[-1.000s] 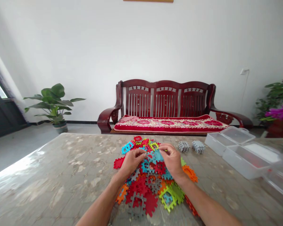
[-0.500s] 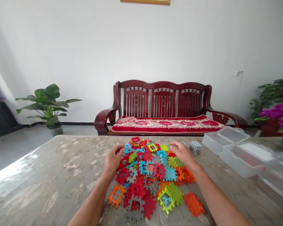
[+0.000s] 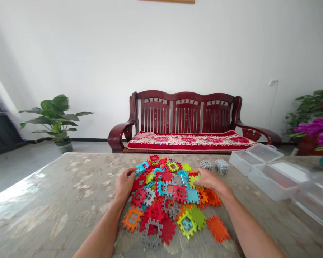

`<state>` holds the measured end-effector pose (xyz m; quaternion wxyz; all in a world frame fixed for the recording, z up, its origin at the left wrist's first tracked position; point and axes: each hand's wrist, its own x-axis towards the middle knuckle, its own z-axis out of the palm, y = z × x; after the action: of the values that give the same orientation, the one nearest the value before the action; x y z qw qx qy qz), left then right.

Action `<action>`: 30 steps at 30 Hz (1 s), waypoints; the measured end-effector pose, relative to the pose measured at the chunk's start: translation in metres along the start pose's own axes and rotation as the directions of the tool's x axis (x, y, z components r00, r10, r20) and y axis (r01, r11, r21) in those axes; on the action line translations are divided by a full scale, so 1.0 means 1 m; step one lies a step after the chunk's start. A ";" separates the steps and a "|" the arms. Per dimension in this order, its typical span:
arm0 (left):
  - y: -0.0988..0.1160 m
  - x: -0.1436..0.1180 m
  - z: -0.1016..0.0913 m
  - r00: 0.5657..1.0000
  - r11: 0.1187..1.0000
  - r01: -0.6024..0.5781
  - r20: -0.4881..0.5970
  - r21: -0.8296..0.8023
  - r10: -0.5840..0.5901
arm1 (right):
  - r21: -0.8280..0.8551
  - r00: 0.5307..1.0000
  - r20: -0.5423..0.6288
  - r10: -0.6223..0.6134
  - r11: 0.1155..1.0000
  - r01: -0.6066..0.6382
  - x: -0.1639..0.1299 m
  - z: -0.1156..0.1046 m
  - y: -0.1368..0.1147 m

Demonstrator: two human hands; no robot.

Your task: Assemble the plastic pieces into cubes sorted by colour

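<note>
A heap of colourful square interlocking plastic tiles (image 3: 171, 209) with toothed edges lies spread on the table; some are solid, others are window frames. At the heap's far left edge, my left hand (image 3: 124, 183) has its fingers curled in a pinch at a blue window tile (image 3: 142, 167), which sits tilted. My right hand (image 3: 212, 180) reaches in from the right, thumb and fingers apart beside a lime green tile (image 3: 194, 180) on the heap. A grey window-frame tile (image 3: 152, 233) and an orange tile (image 3: 218, 228) lie nearest me.
Two stacks of grey tiles (image 3: 222, 166) stand beyond my right hand. Clear plastic boxes (image 3: 274, 184) with lids lie at the table's right. The patterned table cover (image 3: 56, 215) extends left. Behind the table stands a wooden bench (image 3: 184, 114); a potted plant (image 3: 56, 122) is at left.
My right hand has come down and nearer, onto the right side of the heap by the lime green tile. My left hand has shifted slightly left, and the blue tile by it shows more fully.
</note>
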<state>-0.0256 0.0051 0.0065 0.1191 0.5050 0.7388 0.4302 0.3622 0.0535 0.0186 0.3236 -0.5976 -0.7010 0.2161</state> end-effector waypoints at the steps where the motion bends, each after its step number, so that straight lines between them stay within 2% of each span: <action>1: 0.000 0.000 0.000 1.000 1.000 0.003 0.007 -0.002 -0.003 | -0.029 0.999 0.023 0.029 0.999 -0.028 0.000 -0.001 -0.005; 4: 0.000 0.000 -0.001 1.000 1.000 0.013 0.021 -0.013 -0.013 | -0.034 1.000 0.012 0.016 0.999 -0.016 0.001 -0.004 -0.019; 7: 0.000 0.000 -0.002 0.999 0.999 0.027 0.025 -0.037 -0.026 | 0.157 0.996 -0.037 -0.082 0.984 0.087 0.001 -0.002 -0.031; 10: -0.003 0.001 -0.001 0.999 0.996 0.030 0.022 -0.081 -0.029 | 0.367 0.987 -0.056 -0.150 0.916 0.160 0.001 0.003 -0.038; 14: -0.010 0.002 0.002 0.999 0.973 0.012 0.048 -0.230 -0.001 | 0.449 0.979 -0.036 -0.200 0.872 0.194 -0.001 0.001 -0.042; 17: -0.010 0.000 0.004 0.999 0.935 0.006 0.045 -0.355 0.011 | 0.418 0.978 0.007 -0.209 0.889 0.187 -0.004 -0.007 -0.042; 19: -0.006 -0.001 0.001 0.998 0.913 0.005 0.061 -0.409 0.022 | 0.334 0.961 0.069 -0.266 0.914 0.229 -0.009 -0.013 -0.043; 21: 0.001 -0.002 -0.004 0.994 0.905 -0.025 0.089 -0.426 0.069 | 0.212 0.917 0.182 -0.355 0.925 0.316 -0.018 -0.018 -0.043; 23: 0.011 -0.008 -0.013 0.981 0.922 -0.099 0.116 -0.375 0.153 | 0.101 0.852 0.308 -0.423 0.905 0.413 -0.033 -0.022 -0.040; 25: 0.023 -0.021 -0.024 0.947 0.937 -0.226 0.166 -0.267 0.276 | 0.018 0.808 0.395 -0.438 0.883 0.470 -0.054 -0.024 -0.034; 26: 0.029 -0.031 -0.028 0.914 0.929 -0.303 0.214 -0.211 0.346 | -0.019 0.802 0.418 -0.428 0.878 0.478 -0.065 -0.023 -0.030; 28: 0.041 -0.058 -0.034 0.812 0.874 -0.470 0.329 -0.122 0.482 | -0.096 0.816 0.432 -0.384 0.880 0.465 -0.087 -0.020 -0.024; 30: 0.049 -0.090 -0.035 0.698 0.795 -0.605 0.443 -0.055 0.562 | -0.166 0.837 0.421 -0.350 0.877 0.451 -0.104 -0.014 -0.021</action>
<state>0.0265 -0.0835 0.0413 0.1152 0.8011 0.5135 0.2852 0.3655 -0.0533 0.0223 0.1398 -0.4199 -0.8822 0.1608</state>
